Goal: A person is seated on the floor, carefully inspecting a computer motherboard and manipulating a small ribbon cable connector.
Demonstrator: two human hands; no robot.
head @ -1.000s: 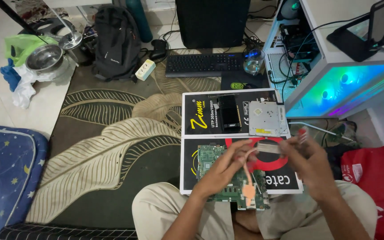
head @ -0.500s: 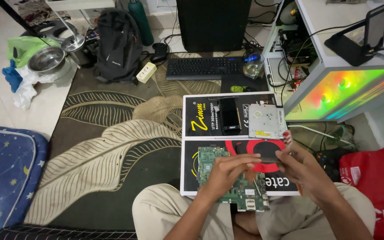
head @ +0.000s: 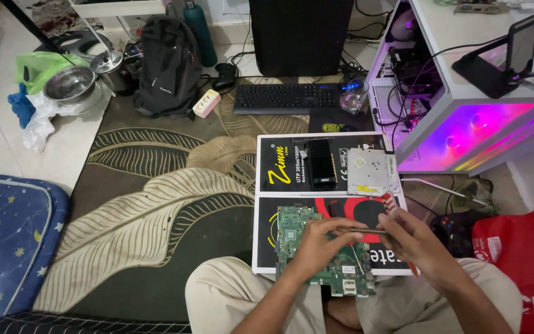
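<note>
So the orange flat piece that was dangling between the hands a second ago isn't visible anymore. What's up there now is a thin dark strip (head: 366,231), probably a flat cable or a slim tool, hard to say, held level between both hands right above the green circuit board (head: 322,253).

Left hand (head: 322,244) is curled, fingertips pinching the left end of the strip. Right hand (head: 418,241) is closed around the other end, thumb on top. Both have drifted a bit closer together than half a second back, and the strip looks stretched flat instead of hanging.

The board itself hasn't budged: it lies partly on the person's lap, partly on the black and red flat box (head: 329,213) on the patterned rug (head: 156,204). My read is the fiddly bit has gone from sorting out the piece to lining it up over the board.

Behind it the silver optical drive (head: 369,172) and black card (head: 317,164) sit untouched, and the case lights (head: 483,133) went from rainbow to purple.
</note>
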